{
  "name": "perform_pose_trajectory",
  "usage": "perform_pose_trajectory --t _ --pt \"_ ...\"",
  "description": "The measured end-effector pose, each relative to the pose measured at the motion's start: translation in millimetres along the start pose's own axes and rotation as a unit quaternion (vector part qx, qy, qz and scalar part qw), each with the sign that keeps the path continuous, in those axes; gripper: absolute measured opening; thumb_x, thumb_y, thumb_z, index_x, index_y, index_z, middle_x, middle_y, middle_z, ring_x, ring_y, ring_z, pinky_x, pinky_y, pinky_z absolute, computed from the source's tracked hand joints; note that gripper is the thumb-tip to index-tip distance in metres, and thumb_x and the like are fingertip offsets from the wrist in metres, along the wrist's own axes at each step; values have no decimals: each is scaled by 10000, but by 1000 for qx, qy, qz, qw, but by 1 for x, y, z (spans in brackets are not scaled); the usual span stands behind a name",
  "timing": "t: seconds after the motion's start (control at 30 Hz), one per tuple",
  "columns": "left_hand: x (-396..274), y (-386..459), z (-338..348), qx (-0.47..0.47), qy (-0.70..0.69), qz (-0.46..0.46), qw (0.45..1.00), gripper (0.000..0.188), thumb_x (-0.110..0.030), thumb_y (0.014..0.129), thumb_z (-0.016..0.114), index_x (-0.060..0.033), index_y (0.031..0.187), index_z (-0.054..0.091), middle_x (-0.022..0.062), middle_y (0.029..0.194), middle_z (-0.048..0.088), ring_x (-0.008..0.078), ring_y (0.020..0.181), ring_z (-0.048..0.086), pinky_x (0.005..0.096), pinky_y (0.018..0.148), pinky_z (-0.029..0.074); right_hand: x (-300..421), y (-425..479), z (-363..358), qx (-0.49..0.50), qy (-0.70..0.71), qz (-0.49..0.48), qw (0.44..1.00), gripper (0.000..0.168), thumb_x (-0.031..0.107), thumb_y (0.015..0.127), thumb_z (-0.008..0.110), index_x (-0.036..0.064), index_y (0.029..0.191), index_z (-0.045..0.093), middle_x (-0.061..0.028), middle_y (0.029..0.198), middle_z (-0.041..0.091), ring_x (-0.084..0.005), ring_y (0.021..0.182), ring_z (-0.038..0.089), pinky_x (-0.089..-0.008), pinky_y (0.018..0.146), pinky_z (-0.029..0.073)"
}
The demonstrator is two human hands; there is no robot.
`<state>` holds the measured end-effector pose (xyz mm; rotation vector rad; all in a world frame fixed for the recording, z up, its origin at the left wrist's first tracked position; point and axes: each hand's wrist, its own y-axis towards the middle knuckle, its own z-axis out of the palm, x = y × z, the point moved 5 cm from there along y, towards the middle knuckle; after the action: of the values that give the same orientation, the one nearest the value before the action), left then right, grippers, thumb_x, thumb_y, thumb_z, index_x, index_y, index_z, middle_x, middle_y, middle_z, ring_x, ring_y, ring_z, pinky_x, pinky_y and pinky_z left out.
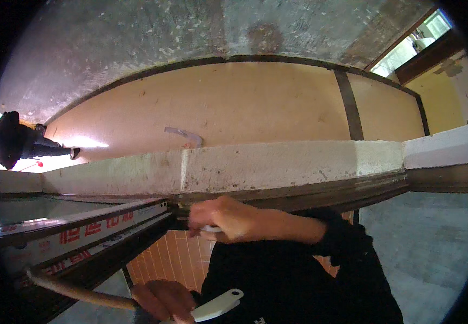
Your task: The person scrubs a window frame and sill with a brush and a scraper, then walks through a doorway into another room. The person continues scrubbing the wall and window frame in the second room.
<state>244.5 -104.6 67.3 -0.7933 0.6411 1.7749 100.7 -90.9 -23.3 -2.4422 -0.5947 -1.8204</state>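
Observation:
My left hand [164, 300] is low in the view, closed around a white plastic handle [217, 305] with a hanging hole in its end. From the same hand a brownish stick-like handle [84, 293] runs out to the left; its far end is too dark to identify. My right hand [227, 220] is at the inner corner of a dark brown window frame [298, 199], fingers bent around a small white object [210, 229]. Most of that object is hidden by the fingers. Beside it, a frame member [92, 231] carries protective film with red printing.
Beyond the frame stands a low, stained whitish wall [266, 166]. Past that lies a tan surface with a dark border [258, 101], bearing a strip of tape [183, 133]. A person in dark clothes [19, 139] is at the bright opening far left. Orange plank-patterned flooring [169, 255] shows below.

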Motion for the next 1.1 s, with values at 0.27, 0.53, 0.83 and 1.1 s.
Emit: perform_pose_trajectory --t 0.27,0.53,0.83,1.1 --pt "25 -35 -47 205 -41 258 943 295 -220 809 548 -120 903 287 273 732 582 263 353 453 387 371 392 35 -102 -76 39 -58 163 984 136 60 742 566 76 874 591 -64 880 580 -207 819 575 -306 681 477" --pt "21 -29 -34 147 -30 165 975 283 -169 808 558 -86 899 303 302 784 570 277 426 516 407 428 445 58 -77 -75 53 -132 138 980 109 93 743 599 70 848 614 -42 782 605 -170 711 595 -272 595 476" --pt "12 -7 -16 108 -13 102 989 228 -161 822 531 -83 883 326 300 773 567 254 420 520 355 408 442 25 4 -34 -141 26 -25 989 160 60 718 601 71 876 573 -75 803 574 -224 758 580 -300 636 469" --pt "22 -7 -36 156 -115 54 980 210 -152 843 496 -87 923 313 291 720 563 208 328 471 284 313 393 -1 -48 -41 -54 -40 42 997 144 35 740 555 66 878 581 -79 888 569 -206 843 559 -312 739 459"
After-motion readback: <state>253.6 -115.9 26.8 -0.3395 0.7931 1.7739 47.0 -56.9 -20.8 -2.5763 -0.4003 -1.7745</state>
